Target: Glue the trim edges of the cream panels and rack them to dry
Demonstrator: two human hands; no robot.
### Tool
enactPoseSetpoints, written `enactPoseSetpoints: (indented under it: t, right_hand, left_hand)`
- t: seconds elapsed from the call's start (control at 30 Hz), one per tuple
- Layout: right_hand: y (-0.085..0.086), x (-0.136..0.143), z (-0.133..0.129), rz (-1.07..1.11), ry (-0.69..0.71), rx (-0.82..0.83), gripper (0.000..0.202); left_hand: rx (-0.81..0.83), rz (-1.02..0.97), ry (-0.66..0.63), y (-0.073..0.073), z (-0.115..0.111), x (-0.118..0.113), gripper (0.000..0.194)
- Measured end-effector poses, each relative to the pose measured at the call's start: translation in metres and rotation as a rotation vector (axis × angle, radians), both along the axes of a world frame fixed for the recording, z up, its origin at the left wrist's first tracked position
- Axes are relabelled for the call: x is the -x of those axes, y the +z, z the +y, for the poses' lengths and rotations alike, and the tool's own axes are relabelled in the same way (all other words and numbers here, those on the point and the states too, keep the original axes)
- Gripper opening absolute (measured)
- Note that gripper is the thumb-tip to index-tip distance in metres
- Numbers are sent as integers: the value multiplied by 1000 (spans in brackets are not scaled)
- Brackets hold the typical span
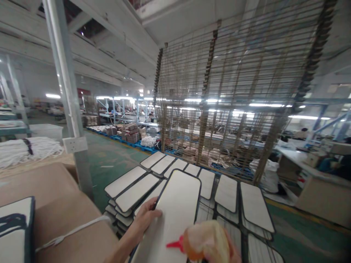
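My left hand (147, 216) is closed on the left edge of a white panel (181, 193) with rounded corners and a dark border, its thumb resting on the white face. The panel is tilted up over several similar panels. In my right hand (233, 248) is a squeeze bottle (205, 239) with a red nozzle and amber contents, held above the panel's lower part. The nozzle points left; I cannot tell whether it touches the panel. The right hand is blurred and partly cut off by the lower frame edge.
Several white panels (137, 192) lie in stacks around the held one. Left are a brown wrapped bundle (63, 204) with a white cord and a metal post (68, 91) with a socket. A tall wire rack (203, 128) stands behind; a workbench (320, 182) is at right.
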State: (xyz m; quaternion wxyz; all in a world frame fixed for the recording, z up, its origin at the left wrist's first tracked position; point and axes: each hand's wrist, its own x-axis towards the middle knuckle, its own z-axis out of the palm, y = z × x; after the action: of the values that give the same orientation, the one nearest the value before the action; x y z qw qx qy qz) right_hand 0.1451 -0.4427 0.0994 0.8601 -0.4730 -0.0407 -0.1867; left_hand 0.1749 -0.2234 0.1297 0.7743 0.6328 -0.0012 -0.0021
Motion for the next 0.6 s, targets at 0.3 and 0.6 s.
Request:
enactPoseSetpoints:
  t: [0.3, 0.6]
  right_hand:
    - [8, -37, -52, -5, -178, 47, 59]
    - [35, -50, -98, -80, -324, -172, 49]
  left_hand:
    - [21, -51, -92, 1, -41, 4, 44]
    - [-116, -118, -59, 15, -55, 14, 45]
